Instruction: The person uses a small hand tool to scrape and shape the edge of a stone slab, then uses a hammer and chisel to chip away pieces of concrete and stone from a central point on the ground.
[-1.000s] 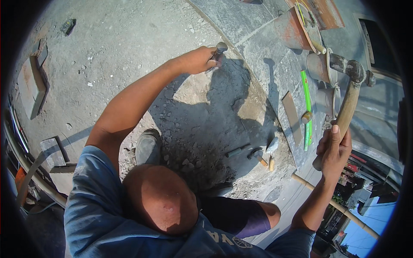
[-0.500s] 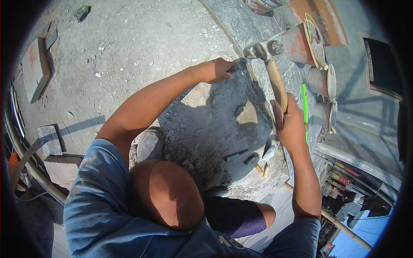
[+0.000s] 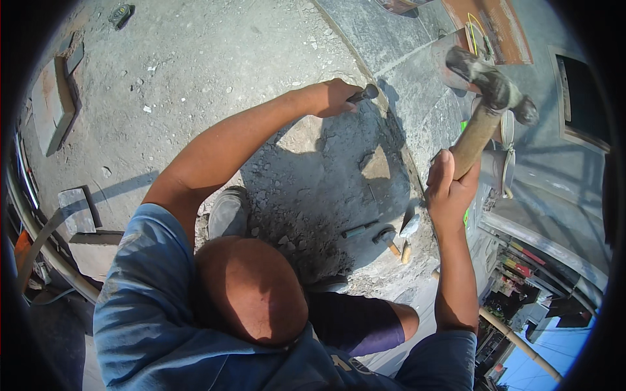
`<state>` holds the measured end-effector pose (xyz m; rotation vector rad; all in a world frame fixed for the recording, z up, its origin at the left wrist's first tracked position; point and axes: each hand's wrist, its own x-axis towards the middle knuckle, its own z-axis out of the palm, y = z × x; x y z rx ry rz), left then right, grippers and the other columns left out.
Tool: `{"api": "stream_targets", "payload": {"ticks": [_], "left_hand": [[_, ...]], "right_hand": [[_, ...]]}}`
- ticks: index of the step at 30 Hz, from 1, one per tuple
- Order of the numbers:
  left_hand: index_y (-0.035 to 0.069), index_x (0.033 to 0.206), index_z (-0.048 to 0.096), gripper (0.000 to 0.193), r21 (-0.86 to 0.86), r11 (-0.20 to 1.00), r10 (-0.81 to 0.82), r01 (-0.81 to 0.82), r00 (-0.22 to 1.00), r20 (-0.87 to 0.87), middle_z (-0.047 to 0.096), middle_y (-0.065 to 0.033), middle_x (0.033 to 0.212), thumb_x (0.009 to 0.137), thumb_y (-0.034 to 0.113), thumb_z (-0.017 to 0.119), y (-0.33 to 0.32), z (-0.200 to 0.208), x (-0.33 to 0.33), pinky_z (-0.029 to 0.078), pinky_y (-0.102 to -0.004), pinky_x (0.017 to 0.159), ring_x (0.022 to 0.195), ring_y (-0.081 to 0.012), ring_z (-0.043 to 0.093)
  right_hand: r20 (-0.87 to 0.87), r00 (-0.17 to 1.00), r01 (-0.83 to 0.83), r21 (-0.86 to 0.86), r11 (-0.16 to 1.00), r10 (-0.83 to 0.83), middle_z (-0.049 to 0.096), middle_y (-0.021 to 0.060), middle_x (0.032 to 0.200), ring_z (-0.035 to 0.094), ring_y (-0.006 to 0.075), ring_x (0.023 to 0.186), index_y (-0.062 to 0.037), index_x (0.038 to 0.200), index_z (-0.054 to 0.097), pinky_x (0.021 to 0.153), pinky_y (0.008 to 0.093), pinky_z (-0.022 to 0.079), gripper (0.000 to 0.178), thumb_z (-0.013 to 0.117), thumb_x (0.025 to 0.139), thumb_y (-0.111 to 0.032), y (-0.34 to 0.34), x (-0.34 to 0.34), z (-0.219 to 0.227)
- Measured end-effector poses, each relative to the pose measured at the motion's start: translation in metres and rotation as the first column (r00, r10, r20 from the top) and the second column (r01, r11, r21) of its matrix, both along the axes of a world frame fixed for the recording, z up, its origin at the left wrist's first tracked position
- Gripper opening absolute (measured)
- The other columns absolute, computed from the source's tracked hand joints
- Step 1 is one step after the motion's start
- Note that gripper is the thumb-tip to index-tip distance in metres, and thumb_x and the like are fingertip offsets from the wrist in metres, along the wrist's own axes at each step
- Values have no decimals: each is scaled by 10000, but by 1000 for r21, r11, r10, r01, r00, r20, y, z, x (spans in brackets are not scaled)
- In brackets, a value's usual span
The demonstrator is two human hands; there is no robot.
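I log left hand (image 3: 335, 98) wrapped around a chisel (image 3: 367, 92) just left of the tiled slab (image 3: 418, 116), right hand (image 3: 452, 195) gripping a raised sledgehammer (image 3: 490, 88); breaking looks partial: near rubble (image 3: 287, 218) loose, far concrete floor (image 3: 215, 62) apparently intact.

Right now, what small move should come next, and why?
Probably the right hand should swing the hammer down toward the chisel-like tool: the hammer is held up to the right, apart from that tool, while the left hand grips the tool with its round end exposed.
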<state>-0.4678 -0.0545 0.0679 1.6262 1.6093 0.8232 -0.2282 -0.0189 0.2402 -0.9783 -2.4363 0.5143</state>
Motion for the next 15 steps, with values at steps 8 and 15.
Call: {"api": "stream_targets", "payload": {"ticks": [8, 15], "left_hand": [[-17, 1087, 562, 352, -19, 998, 68, -68, 998, 5, 626, -209, 940, 935, 299, 594, -20, -18, -14, 467, -452, 808, 915, -367, 607], [-1, 1046, 589, 290, 57, 998, 36, -38, 998, 42, 637, -201, 939, 923, 261, 609, -3, -17, -3, 466, -439, 804, 918, -355, 616]], "right_hand": [[-182, 980, 69, -68, 995, -80, 501, 25, 650, 430, 98, 538, 0, 954, 547, 507, 286, 355, 284, 583, 961, -282, -19, -66, 114], [-516, 853, -160, -119, 980, 76, 537, 99, 650, 529, 208, 542, -28, 979, 476, 532, 401, 411, 229, 595, 939, -220, -19, -27, 12]]}}
